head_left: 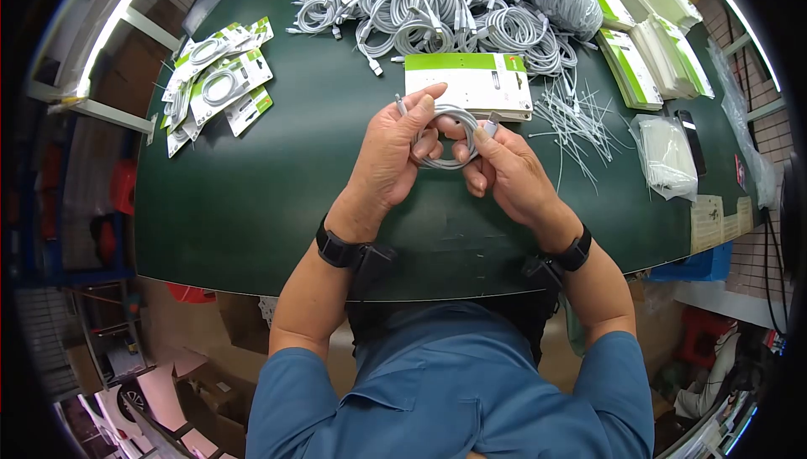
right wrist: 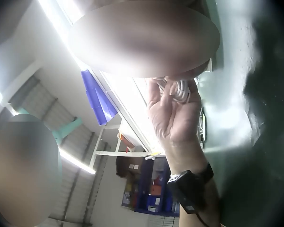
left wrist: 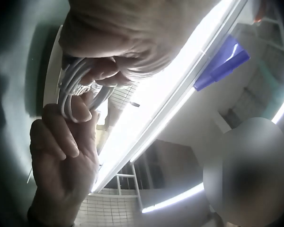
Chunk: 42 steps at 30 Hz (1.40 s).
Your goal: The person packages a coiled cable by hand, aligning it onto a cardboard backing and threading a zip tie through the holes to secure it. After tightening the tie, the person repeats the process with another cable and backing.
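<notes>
A coiled grey-white USB cable point(head_left: 443, 164) is held between both hands above the near half of the table. My left hand point(head_left: 388, 150) grips the coil's left side, thumb on top, with a cable end poking up beside it. On the other side my right hand point(head_left: 519, 175) pinches the coil near the USB plug point(head_left: 491, 125), its thumb lying next to the plug. The left wrist view shows looped strands point(left wrist: 66, 90) between the fingers of both hands. In the right wrist view the loops point(right wrist: 182, 90) rest against the left palm.
Right behind the hands lies a stack of green-and-white cards point(head_left: 466, 64). A large heap of coiled cables point(head_left: 420, 5) fills the back. Loose white ties point(head_left: 580, 127) and a bag of ties point(head_left: 667, 156) lie right, near more card stacks point(head_left: 630, 68). Carded cables point(head_left: 223, 85) are piled left.
</notes>
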Available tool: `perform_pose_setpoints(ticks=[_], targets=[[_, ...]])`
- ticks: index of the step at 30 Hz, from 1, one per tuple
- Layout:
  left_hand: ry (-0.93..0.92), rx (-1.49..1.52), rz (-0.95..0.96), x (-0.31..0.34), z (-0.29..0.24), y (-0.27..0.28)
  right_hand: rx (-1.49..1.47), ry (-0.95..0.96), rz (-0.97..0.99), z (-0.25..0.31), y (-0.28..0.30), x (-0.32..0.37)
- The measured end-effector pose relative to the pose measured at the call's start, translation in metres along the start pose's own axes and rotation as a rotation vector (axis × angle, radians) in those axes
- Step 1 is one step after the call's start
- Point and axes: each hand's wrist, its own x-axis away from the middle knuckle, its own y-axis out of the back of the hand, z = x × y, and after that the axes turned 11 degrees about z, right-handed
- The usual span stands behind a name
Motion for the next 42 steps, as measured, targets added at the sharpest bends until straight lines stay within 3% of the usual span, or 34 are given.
perform_pose_setpoints(ticks=[5, 8, 15, 18, 20, 23, 30, 34, 36, 37, 40, 42], targets=[[0.059, -0.569, 0.047, 0.01, -0.007, -0.018, 0.284, -0.126, 0.113, 0.013, 0.011, 0.007], [0.174, -0.706, 0.113, 0.009, -0.002, -0.001, 0.62, -0.21, 0.274, 0.022, 0.021, 0.006], [-0.038, -1.237, -0.048, 0.012, 0.012, -0.008, 0.682, -0.269, 0.279, 0.022, 0.016, 0.005], [-0.127, -1.586, -0.05, 0.01, 0.024, -0.003, 0.974, -0.111, 0.303, 0.015, 0.023, 0.005], [-0.118, -1.572, -0.029, 0.012, 0.022, -0.005, 0.944, -0.129, 0.262, 0.016, 0.019, 0.008], [-0.272, -1.576, -0.001, 0.01, 0.024, -0.005, 0.803, -0.179, 0.221, 0.02, 0.016, 0.01], [-0.166, -1.231, -0.047, 0.006, -0.015, -0.038, 0.497, -0.065, 0.146, 0.022, 0.019, 0.005], [-0.796, -1.586, -0.216, 0.003, -0.013, -0.048, 0.329, -0.051, 0.059, 0.04, 0.019, 0.013], [-0.961, -1.686, -0.256, 0.013, -0.014, -0.054, 0.219, -0.063, -0.001, 0.042, 0.024, 0.015], [-1.014, -1.696, -0.165, 0.014, -0.009, -0.052, 0.191, -0.06, 0.024, 0.041, 0.03, 0.016], [-0.76, -1.568, 0.138, 0.019, 0.012, -0.064, 0.051, 0.035, 0.032, 0.043, 0.031, 0.018], [-0.688, -1.593, 0.119, 0.014, 0.024, -0.066, 0.061, 0.031, 0.042, 0.042, 0.031, 0.017]])
